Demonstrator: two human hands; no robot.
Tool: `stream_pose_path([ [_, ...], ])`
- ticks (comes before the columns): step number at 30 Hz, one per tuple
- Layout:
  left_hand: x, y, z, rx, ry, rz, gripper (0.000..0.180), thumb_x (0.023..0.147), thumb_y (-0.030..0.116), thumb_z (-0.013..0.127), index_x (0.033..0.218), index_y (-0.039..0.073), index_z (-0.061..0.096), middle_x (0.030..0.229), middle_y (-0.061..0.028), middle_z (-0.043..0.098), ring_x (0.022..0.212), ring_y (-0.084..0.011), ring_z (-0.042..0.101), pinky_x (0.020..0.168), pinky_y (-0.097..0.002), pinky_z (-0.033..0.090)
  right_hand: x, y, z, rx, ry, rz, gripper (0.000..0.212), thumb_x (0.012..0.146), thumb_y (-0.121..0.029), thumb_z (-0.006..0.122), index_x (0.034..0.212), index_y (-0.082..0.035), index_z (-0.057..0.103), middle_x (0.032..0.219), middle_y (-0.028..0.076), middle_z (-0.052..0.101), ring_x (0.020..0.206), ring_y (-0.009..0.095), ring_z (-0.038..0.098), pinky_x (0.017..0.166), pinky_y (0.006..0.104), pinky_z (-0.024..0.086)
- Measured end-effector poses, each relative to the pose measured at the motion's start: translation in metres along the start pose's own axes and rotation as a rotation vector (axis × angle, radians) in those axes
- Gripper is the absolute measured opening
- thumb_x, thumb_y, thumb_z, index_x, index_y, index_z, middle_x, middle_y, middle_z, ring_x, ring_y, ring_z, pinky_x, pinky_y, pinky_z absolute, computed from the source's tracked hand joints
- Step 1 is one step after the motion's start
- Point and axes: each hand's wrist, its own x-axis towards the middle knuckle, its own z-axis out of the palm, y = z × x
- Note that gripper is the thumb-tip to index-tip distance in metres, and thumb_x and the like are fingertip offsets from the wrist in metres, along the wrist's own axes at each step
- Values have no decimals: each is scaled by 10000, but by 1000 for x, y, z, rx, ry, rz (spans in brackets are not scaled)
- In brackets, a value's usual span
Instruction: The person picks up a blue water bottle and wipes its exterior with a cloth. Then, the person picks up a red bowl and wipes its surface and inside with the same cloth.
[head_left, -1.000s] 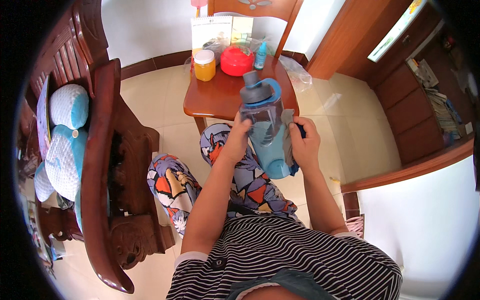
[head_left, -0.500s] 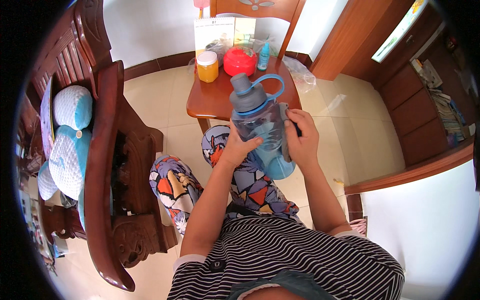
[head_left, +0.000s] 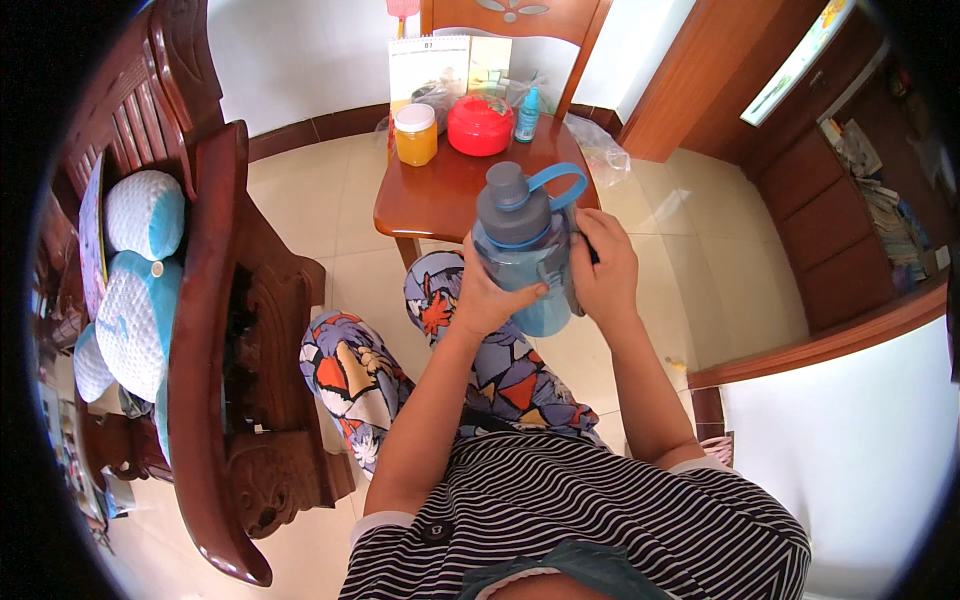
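Observation:
I hold a large translucent blue water bottle [head_left: 520,262] with a grey cap and a blue carry loop in front of my chest, above my patterned trouser knees. My left hand [head_left: 488,298] wraps its left side from below. My right hand [head_left: 606,268] grips its right side, over a dark strap or handle. The bottle stands nearly upright, its cap tilted slightly toward me. It hangs just in front of the small wooden table [head_left: 440,195].
On the table stand an orange jar with a white lid [head_left: 416,134], a red round lidded container [head_left: 480,124], a small blue bottle [head_left: 527,114] and upright cardboard packs [head_left: 430,66]. A carved wooden bench [head_left: 215,300] with blue-white cushions [head_left: 140,270] is at left. A wooden cabinet [head_left: 850,200] stands right.
The bottle has come up and toward me, shifting slightly left, with its cap now larger in view. Both hands stayed on it.

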Motion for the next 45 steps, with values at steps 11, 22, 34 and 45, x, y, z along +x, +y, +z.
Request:
stream_pose_path([
  [11, 0, 5, 11, 237, 56, 36, 1117, 632, 197, 900, 1471, 9, 188, 1380, -169, 443, 1289, -278, 466, 1093, -418, 388, -1, 13, 0, -56, 12, 8, 329, 809, 3, 622, 1134, -22, 672, 1145, 153, 661, 994, 354, 626, 890, 414, 506],
  [22, 2, -1, 23, 404, 167, 13, 1108, 599, 230, 919, 1443, -9, 241, 1351, -232, 457, 1265, -353, 490, 1057, -425, 416, -4, -11, -9, -198, 70, -157, 232, 722, 14, 681, 943, -56, 694, 1076, 93, 673, 925, 308, 620, 784, 409, 513],
  [34, -1, -11, 24, 345, 173, 80, 835, 794, 202, 764, 1438, -25, 283, 1234, -228, 570, 1133, -322, 603, 962, -387, 481, -28, -51, 16, -180, -63, -258, 233, 686, 5, 709, 908, -59, 672, 1045, 87, 675, 896, 303, 620, 763, 403, 510],
  [45, 2, -1, 33, 725, 26, 29, 705, 836, 172, 697, 1419, 1, 337, 1215, -234, 547, 1116, -372, 568, 919, -419, 469, 4, -70, 27, -506, -98, -331, 213, 722, -124, 669, 923, -61, 697, 1004, 33, 634, 903, 236, 562, 737, 361, 459],
])
